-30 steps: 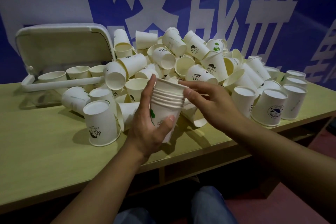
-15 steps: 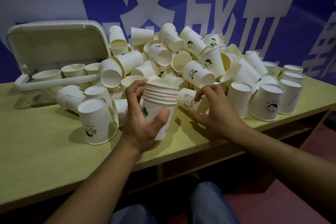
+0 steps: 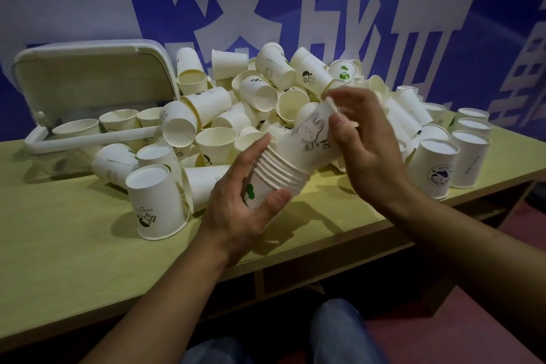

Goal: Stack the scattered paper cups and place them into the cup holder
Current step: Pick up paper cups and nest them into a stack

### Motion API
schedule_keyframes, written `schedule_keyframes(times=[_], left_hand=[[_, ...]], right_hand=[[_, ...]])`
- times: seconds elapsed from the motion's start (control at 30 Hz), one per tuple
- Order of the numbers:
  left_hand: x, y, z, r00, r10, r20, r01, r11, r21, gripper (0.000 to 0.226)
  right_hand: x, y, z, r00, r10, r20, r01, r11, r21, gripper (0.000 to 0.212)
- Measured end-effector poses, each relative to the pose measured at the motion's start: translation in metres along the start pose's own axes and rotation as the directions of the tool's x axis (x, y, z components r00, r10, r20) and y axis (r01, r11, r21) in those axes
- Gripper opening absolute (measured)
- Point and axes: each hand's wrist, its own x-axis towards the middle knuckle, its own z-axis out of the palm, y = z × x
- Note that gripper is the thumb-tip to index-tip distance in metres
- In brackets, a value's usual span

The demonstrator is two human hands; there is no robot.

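My left hand (image 3: 236, 204) grips a nested stack of white paper cups (image 3: 276, 174), tilted with its mouth up and to the right. A loose cup with a rabbit drawing (image 3: 313, 133) sits partly in the top of the stack. My right hand (image 3: 363, 151) pinches that cup at its rim with thumb and fingers. Behind both hands lies a big pile of scattered paper cups (image 3: 266, 97). The white cup holder (image 3: 88, 80), a box with its lid raised, stands at the far left with a few cups (image 3: 118, 121) inside.
Several upside-down cups (image 3: 469, 151) stand in a group at the right end of the wooden table (image 3: 74, 260). One upside-down cup (image 3: 156, 201) stands left of my left hand. A blue wall with large white characters rises behind. My knees show below the table edge.
My right hand picked a rabbit-print cup off the table and brought it up into the top of the stack. My left hand tilted the stack toward the right.
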Motion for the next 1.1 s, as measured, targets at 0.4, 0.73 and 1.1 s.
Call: schedule_keyframes(times=[0.4,0.73,1.1], left_hand=[[-0.001,-0.001,-0.003,0.996,0.067,-0.052,-0.064,0.996,0.062,0.061],[-0.027,0.0,-0.037,0.97,0.033,-0.243,-0.018,0.998,0.063,0.058],[-0.032,-0.002,-0.045,0.968,-0.045,-0.247,0.06,0.997,0.054,0.056]], right_hand=[[-0.005,-0.005,0.036,0.918,0.029,0.396,0.016,0.994,-0.108,0.054],[0.009,0.019,0.052,0.954,0.235,0.185,-0.177,0.943,-0.281,0.061],[0.01,0.043,0.095,0.947,0.298,0.118,-0.27,0.941,-0.204,0.079]])
